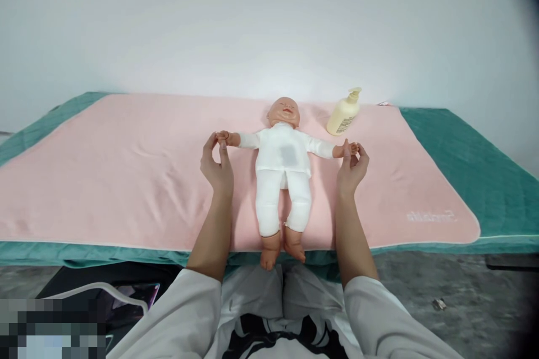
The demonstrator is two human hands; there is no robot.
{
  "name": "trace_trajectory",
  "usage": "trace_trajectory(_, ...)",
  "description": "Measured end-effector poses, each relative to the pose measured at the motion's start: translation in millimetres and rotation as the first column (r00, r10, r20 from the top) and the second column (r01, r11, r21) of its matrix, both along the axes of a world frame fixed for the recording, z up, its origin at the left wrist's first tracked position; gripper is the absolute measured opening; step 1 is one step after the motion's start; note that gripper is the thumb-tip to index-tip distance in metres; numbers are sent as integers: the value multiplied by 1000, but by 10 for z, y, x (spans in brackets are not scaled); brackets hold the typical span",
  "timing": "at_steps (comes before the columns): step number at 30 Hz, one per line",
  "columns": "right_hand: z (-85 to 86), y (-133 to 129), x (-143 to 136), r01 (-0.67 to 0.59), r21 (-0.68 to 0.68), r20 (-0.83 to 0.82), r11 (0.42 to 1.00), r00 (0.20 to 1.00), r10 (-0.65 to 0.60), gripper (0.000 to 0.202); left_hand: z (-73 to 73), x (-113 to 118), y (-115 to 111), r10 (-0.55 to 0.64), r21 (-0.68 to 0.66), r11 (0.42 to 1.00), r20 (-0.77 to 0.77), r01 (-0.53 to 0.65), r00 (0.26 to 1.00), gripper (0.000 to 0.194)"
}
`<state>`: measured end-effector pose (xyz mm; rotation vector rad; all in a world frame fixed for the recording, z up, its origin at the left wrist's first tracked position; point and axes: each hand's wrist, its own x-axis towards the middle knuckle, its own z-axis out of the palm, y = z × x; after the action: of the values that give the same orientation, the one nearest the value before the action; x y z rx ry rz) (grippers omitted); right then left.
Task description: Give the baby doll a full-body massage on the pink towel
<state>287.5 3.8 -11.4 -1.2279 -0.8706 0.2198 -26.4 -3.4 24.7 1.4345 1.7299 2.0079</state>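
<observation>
A baby doll (284, 151) in a white top and trousers lies on its back on a pink mat (168, 179), its feet pointing toward me over the front edge. Both its arms are stretched out sideways. My left hand (217, 162) pinches the doll's hand at the left between thumb and fingers. At the right, my right hand (352, 168) is closed the same way around the doll's other hand. A dark grey patch shows on the chest of its top.
Beyond the doll's arm on the right stands a cream pump bottle (343, 115). The mat covers much of a green padded bed (475, 151) against a pale wall (252, 22). A white cable (105, 287) and a black surface are at lower left.
</observation>
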Motion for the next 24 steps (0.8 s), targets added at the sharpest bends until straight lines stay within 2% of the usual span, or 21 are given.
trace_trajectory(5, 10, -19, 149, 4, -179, -51, 984, 999, -13, 41, -63, -207, 59, 95, -121, 987, -80, -104, 992, 40)
trace_trajectory(9, -35, -20, 248, 85, -334, 69, 939, 995, -65, 43, -69, -320, 71, 132, -280, 946, -129, -164, 983, 42)
trace_trajectory(12, -96, -10, 304, 192, -459, 216, 868, 971, -100, 46, -47, -362, 60, 129, -472, 855, -208, -215, 970, 46)
trace_trajectory(15, -162, 7, 328, 250, -539, 335, 805, 940, -68, 53, -49, -375, 58, 101, -649, 704, -313, -290, 944, 58)
trace_trajectory(17, -198, 21, 330, 266, -564, 374, 782, 926, -46, 62, -75, -373, 62, 68, -705, 623, -381, -338, 922, 62)
trace_trajectory(20, -227, 43, 329, 274, -592, 387, 758, 922, -31, 70, -126, -366, 63, 27, -706, 594, -461, -385, 887, 67)
trace_trajectory(24, -220, 47, 341, 283, -587, 393, 758, 919, -39, 68, -157, -360, 64, 9, -716, 585, -464, -381, 886, 73)
